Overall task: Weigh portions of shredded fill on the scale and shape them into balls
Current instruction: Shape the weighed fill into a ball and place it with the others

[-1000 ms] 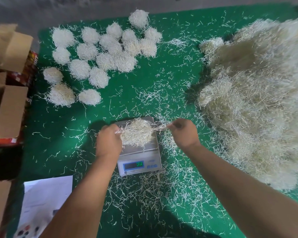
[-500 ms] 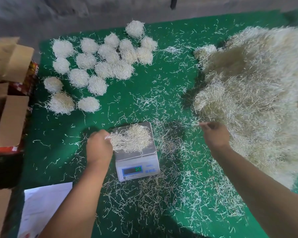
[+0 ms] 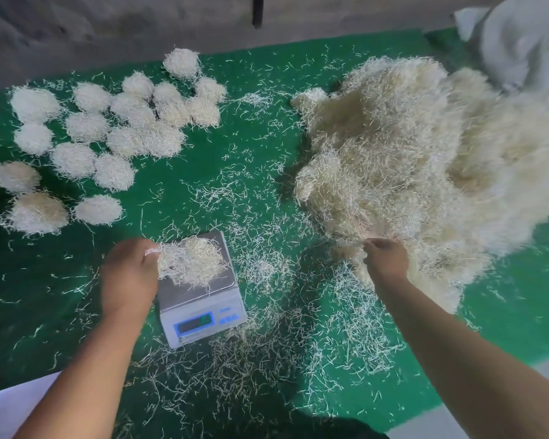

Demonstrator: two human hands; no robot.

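Scale (image 3: 200, 307) sits lower centre of frame on the green mat (image 3: 203, 185), display end toward the bottom edge, long axis running bottom to top with a slight tilt to the right. Display glows blue; digits are there but too blurred to read. Small blue buttons right of the display, markings not legible. No brand visible.

Portion of fill (image 3: 192, 261) lies on the steel platter, a loose clump, roughly wider than deep, spilling over the platter's left edge. Left hand (image 3: 129, 277) at the scale's left side, seen from the back, fingers curled and pinching strands at the clump's left end.

Right hand (image 3: 387, 259) right of centre, at the lower edge of the big heap of fill (image 3: 425, 172) that takes up the right half of the frame. Fingers curled, gripping a tuft of the heap's strands; fingertips mostly hidden under the knuckles.

Finished balls (image 3: 114, 134) grouped in the upper left of the frame, about twenty, many touching, a few apart at the left edge. One ball sits alone at the top of the group.

Loose strands (image 3: 267, 312) scattered over the mat, thickest around and below the scale. White sheet (image 3: 7, 410) at the lower left corner. Pale cloth bundle (image 3: 526, 39) in the upper right corner, behind the heap.
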